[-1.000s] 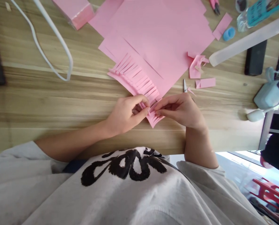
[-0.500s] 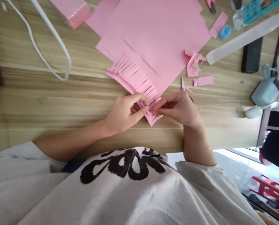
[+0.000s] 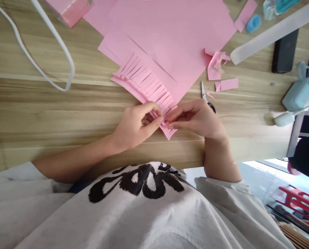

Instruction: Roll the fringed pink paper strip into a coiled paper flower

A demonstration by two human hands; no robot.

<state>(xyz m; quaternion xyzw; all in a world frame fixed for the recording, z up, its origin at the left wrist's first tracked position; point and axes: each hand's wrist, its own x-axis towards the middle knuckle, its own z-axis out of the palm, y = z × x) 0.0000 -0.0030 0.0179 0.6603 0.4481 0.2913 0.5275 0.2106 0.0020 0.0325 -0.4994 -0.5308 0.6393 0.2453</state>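
A pink paper strip [image 3: 148, 83] with many slits cut along it lies slantwise on the wooden table, its upper side against larger pink sheets [image 3: 167, 38]. My left hand [image 3: 136, 126] pinches the strip close to its lower right end, thumb and forefinger together. Just to the right, my right hand [image 3: 195, 119] has thumb and forefinger on the slit flaps at the same end. The fingertips of both hands almost meet. Small scissors [image 3: 204, 92] lie beyond my right wrist, their black handle partly hidden.
Pink scraps [image 3: 216, 67] and a cut piece [image 3: 227, 84] lie right of the sheets. Farther right are a blue cap [image 3: 253, 24], a long whitish tube [image 3: 273, 34], a black phone [image 3: 285, 52] and a pale blue device [image 3: 299, 94]. A white cable [image 3: 70, 65] loops at left.
The view has shifted slightly, and more of the scissors' handle shows. Both hands keep their grip at the strip's lower end, with the right fingertips moved slightly left.
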